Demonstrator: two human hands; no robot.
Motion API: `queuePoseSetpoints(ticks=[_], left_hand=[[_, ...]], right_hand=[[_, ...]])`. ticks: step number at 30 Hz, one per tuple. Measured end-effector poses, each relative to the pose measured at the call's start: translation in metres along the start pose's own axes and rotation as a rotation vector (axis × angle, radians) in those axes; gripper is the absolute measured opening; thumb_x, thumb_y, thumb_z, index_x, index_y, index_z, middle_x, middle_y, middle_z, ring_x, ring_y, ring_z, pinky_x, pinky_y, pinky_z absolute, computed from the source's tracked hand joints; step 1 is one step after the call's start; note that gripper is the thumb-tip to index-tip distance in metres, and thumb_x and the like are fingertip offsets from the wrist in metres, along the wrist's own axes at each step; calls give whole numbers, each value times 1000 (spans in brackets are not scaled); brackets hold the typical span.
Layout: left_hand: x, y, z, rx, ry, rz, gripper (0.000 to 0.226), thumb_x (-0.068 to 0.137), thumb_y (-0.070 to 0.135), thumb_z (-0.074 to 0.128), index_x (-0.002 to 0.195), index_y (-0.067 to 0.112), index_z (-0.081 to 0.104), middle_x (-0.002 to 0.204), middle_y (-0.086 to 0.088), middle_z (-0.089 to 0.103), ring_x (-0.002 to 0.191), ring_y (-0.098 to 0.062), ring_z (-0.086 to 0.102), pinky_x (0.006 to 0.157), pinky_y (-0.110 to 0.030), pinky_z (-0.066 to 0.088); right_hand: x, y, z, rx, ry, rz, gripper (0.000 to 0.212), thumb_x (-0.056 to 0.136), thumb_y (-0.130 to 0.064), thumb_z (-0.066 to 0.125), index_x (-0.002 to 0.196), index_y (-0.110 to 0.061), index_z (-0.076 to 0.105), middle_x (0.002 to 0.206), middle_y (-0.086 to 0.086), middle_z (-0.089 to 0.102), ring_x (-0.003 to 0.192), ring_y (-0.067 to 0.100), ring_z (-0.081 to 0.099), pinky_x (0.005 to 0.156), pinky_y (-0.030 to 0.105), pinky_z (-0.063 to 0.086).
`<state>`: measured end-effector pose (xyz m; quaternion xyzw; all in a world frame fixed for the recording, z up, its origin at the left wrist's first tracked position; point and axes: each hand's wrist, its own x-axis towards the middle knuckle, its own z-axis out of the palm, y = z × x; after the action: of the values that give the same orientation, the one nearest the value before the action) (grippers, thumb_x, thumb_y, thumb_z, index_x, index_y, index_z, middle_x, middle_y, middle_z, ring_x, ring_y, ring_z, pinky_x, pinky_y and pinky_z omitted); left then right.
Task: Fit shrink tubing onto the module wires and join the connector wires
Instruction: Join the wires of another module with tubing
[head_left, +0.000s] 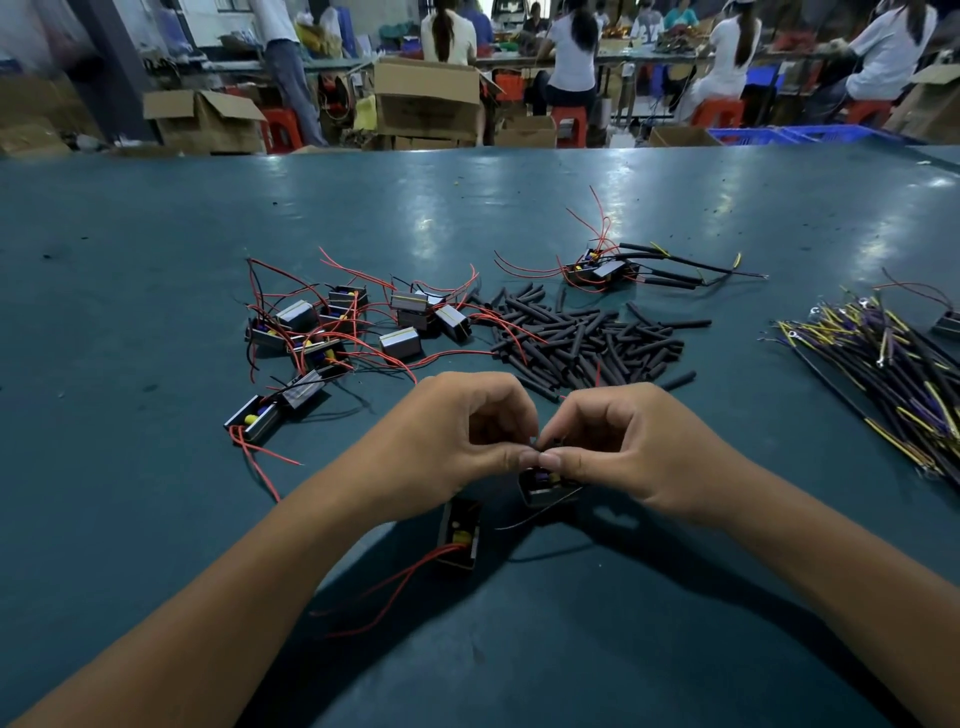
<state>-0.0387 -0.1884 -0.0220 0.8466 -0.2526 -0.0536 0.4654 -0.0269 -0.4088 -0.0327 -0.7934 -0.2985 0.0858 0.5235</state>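
Note:
My left hand (457, 436) and my right hand (618, 441) meet fingertip to fingertip just above a small black module (545, 486). Both pinch something thin between thumb and fingers; it looks like a wire with a short black tube, mostly hidden by the fingers. A second module (458, 532) with red wires lies under my left wrist. Behind the hands is a heap of black shrink tubing pieces (582, 338). Several modules with red wires (343, 322) lie at the left. A bundle of black, yellow and purple connector wires (893, 364) lies at the right.
A module fitted with tubing and connector wires (608, 267) lies beyond the tubing heap. The green table (156, 519) stretches wide. Past its far edge sit people at other benches, with cardboard boxes (426, 98), red stools and blue crates.

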Motion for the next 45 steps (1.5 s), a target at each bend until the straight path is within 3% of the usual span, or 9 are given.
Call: queuePoseSetpoints(ticks=[3, 7, 12, 17, 22, 30, 35, 40, 45], left_hand=[[-1, 0, -3, -13, -6, -9, 16, 83, 17, 81, 91, 15, 67, 78, 0, 71, 69, -10, 63, 64, -26, 52], [0, 0, 1, 6, -3, -13, 19, 80, 20, 84, 89, 15, 68, 79, -3, 71, 73, -26, 65, 68, -41, 54], [0, 2, 11, 168, 58, 41, 17, 80, 28, 83, 77, 22, 67, 63, 14, 56, 60, -1, 50, 57, -15, 36], [2, 2, 13, 203, 48, 64, 16, 81, 28, 82, 76, 19, 70, 65, 10, 57, 63, -3, 50, 58, -17, 35], [0, 1, 10, 248, 21, 95, 16, 80, 34, 82, 82, 21, 71, 73, 13, 60, 71, -7, 55, 61, -14, 36], [2, 3, 10, 302, 119, 176, 17, 81, 33, 79, 79, 19, 70, 68, 18, 51, 63, -4, 47, 57, -14, 31], [4, -1, 11, 340, 160, 167, 13, 81, 22, 82, 78, 17, 71, 68, 13, 53, 63, -6, 50, 59, -13, 34], [4, -4, 13, 296, 190, 110, 12, 84, 24, 80, 77, 19, 72, 69, 8, 61, 65, -9, 53, 58, -12, 35], [1, -4, 5, 260, 187, 30, 12, 85, 29, 79, 77, 22, 72, 63, 6, 65, 56, -11, 57, 53, -24, 44]], right_hand=[[0, 1, 0, 16, -6, -9, 16, 84, -13, 79, 96, -12, 70, 81, 11, 74, 77, 34, 70, 74, 49, 57], [-1, 1, -6, 21, 8, -37, 13, 86, -12, 77, 93, -13, 66, 72, 3, 69, 63, 11, 63, 61, 24, 50], [-4, -1, -6, -131, 27, -130, 4, 89, -23, 74, 87, -22, 70, 73, 0, 70, 61, 18, 62, 56, 30, 49], [-4, -3, -11, -341, 46, -227, 8, 90, -25, 72, 86, -18, 72, 73, -8, 69, 64, 0, 60, 58, 9, 40], [-3, -8, -16, -585, -42, -344, 13, 96, -26, 65, 91, -15, 71, 82, -8, 66, 75, 8, 60, 69, 24, 48], [-3, -11, -17, -651, 47, -378, 20, 98, -28, 59, 86, -14, 67, 76, -6, 62, 68, 11, 55, 64, 27, 45], [2, -4, -20, -500, 113, -262, 17, 97, -27, 58, 87, -16, 66, 77, -7, 65, 72, 9, 60, 67, 20, 45], [12, 39, -68, -678, 559, 99, 7, 95, -18, 63, 100, -13, 65, 93, 5, 71, 78, 18, 61, 76, 30, 45], [18, 59, -75, -787, 526, 386, 24, 87, -35, 73, 102, -17, 67, 100, 5, 70, 96, 27, 62, 83, 37, 50]])
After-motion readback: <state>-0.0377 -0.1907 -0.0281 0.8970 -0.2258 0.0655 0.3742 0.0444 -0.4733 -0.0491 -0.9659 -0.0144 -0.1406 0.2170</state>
